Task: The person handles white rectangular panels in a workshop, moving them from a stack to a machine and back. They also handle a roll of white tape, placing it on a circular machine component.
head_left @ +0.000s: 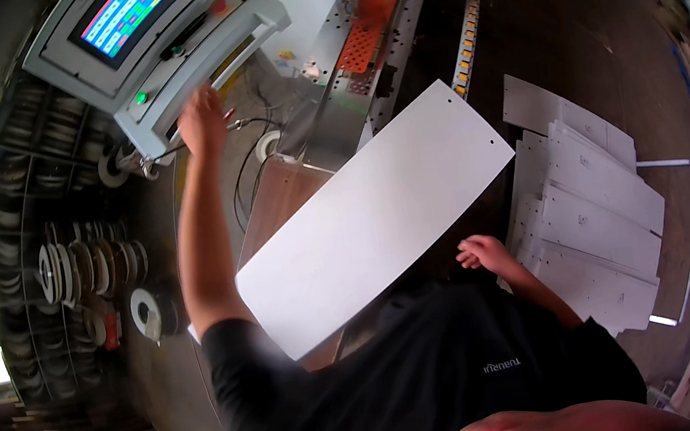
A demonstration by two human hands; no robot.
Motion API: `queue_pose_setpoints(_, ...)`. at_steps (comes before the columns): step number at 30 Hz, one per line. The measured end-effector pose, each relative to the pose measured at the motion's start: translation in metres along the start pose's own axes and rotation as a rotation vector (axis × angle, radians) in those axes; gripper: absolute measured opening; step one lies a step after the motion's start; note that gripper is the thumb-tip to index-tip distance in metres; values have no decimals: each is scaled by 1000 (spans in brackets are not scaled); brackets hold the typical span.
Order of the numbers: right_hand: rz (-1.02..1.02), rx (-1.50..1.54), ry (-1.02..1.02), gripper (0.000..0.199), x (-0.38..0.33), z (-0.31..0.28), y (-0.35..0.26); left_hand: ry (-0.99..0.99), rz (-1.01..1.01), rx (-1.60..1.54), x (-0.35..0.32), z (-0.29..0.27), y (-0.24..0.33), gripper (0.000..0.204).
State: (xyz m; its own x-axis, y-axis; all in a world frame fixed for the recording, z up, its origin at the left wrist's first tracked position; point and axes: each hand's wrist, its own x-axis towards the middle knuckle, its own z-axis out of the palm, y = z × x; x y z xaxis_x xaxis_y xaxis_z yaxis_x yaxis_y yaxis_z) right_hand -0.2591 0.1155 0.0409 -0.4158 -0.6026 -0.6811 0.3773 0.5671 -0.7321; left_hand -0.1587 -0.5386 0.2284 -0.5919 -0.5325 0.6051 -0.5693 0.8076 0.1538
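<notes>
A long white panel (372, 216) lies slantwise before me, with two small dark holes near its far right end. It rests partly over a brown wooden surface (285, 193). My left hand (203, 122) is raised beyond the panel, at the pale handle rail (243, 57) of a grey control console. Its thumb stands out to the right, but the other fingers are smeared, so a grip on the rail cannot be made out. Close to the panel's near right edge, my right hand (488, 254) hangs loosely bent and holds nothing. A small gap separates it from the panel.
The console carries a lit screen (125, 15) and a green button (141, 98). Beyond the panel stands a machine with an orange perforated guard (358, 46). Several white panels (595, 207) lie overlapped at right. Rolls of edging (75, 269) fill a rack at left; black cables (238, 177) hang below the console.
</notes>
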Motion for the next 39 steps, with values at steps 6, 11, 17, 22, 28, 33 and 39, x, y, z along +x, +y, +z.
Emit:
queue_pose_setpoints(6, 167, 167, 519, 34, -113, -55, 123, -247, -169, 340, 194, 78, -65, 35)
queue_pose_setpoints(11, 400, 340, 735, 36, -189, -44, 174, -375, -158, 468, 227, 111, -141, 35)
queue_pose_setpoints(17, 318, 234, 780, 35, -206, -41, 200, 75, -139, 537, 226, 82, -70, 33)
queue_pose_setpoints(22, 8, -82, 654, 32, -120, -83, 41, -110, -54, -468, 87, 60, 52, 35)
queue_pose_setpoints(28, -523, -120, 199, 27, -21, -98, -120, -809, -660, -1472, -173, 38, 303, 11)
queue_pose_setpoints(33, -485, -155, -116, 30, 35, -107, -146, -933, -880, -1462, -250, 14, 438, 13)
queue_pose_setpoints(39, -405, 21, -223, 21, 91, -178, -139, -781, -468, -903, -279, 59, 463, 42)
